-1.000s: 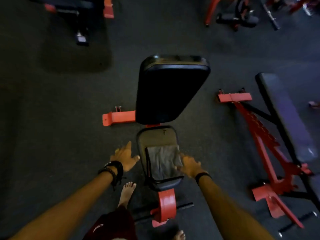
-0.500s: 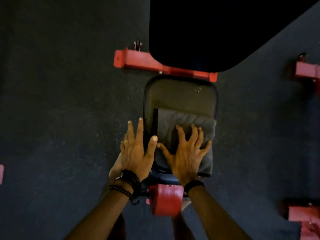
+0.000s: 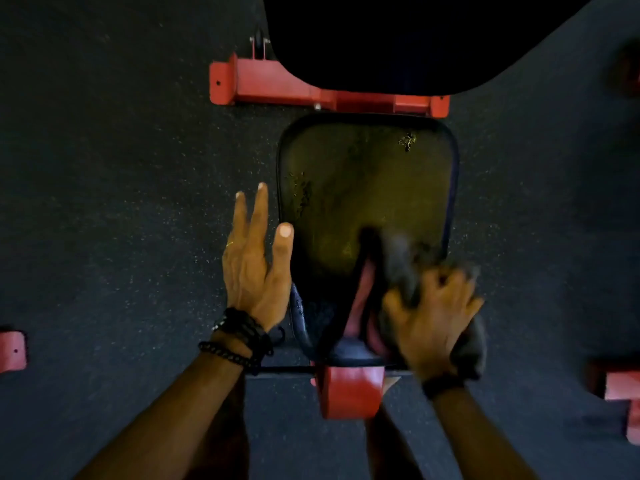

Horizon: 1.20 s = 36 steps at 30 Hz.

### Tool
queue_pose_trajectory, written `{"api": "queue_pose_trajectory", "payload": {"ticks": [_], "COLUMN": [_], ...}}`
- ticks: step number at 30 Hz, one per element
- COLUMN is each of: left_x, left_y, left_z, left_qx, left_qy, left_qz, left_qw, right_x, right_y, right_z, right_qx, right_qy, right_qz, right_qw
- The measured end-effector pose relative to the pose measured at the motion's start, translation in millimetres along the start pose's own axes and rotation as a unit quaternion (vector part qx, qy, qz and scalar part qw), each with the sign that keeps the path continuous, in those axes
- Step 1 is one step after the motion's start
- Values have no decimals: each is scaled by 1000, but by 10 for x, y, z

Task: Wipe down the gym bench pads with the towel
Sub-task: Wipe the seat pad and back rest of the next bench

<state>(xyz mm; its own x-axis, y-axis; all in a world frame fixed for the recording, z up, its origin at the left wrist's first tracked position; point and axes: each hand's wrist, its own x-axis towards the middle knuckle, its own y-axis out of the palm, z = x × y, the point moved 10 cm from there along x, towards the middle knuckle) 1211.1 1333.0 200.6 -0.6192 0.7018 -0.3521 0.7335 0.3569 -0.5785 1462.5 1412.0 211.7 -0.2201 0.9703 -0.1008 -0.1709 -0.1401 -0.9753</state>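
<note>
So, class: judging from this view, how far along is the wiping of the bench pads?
Nothing looks finished. The right hand grips the grey towel at the seat pad near corner; specks remain farther up. The left hand rests open beside it. The backrest pad is untouched.

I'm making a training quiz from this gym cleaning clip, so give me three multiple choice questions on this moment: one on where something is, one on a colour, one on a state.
1. Where is the towel?
A. on the floor
B. at the near right part of the seat pad
C. on the back pad

2. What colour is the bench frame?
A. red
B. blue
C. white

3. How is the left hand?
A. gripping the towel
B. clenched in a fist
C. open, fingers straight, at the seat pad's left edge

Answers:
1 B: the bunched grey towel lies under the right hand on the seat pad.
2 A: the crossbar and front post are red.
3 C: its fingers are spread and hold nothing.
</note>
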Motion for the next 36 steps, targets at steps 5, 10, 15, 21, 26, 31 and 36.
{"api": "queue_pose_trajectory", "payload": {"ticks": [5,10,15,21,26,31,36], "left_x": [49,117,121,117,258,303,285], "left_y": [236,167,347,348,760,1052,1070], "left_z": [-41,-150,-184,-546,-653,-580,-599], "left_qx": [24,23,43,81,220,407,417], "left_qy": [3,30,50,123,158,131,132], "left_qz": [19,14,4,-17,12,-35,-35], "left_qw": [1000,999,998,989,963,903,899], "right_x": [779,-467,867,-746,603,651,-322], "right_y": [100,89,-26,210,44,65,88], "right_z": [707,181,-150,195,-621,-600,-793], "right_qx": [11,-6,54,41,267,309,250], "right_qy": [7,-130,189,-128,154,125,126], "right_qz": [-54,48,-75,78,-36,-53,-25], "right_qw": [998,990,978,988,951,941,960]}}
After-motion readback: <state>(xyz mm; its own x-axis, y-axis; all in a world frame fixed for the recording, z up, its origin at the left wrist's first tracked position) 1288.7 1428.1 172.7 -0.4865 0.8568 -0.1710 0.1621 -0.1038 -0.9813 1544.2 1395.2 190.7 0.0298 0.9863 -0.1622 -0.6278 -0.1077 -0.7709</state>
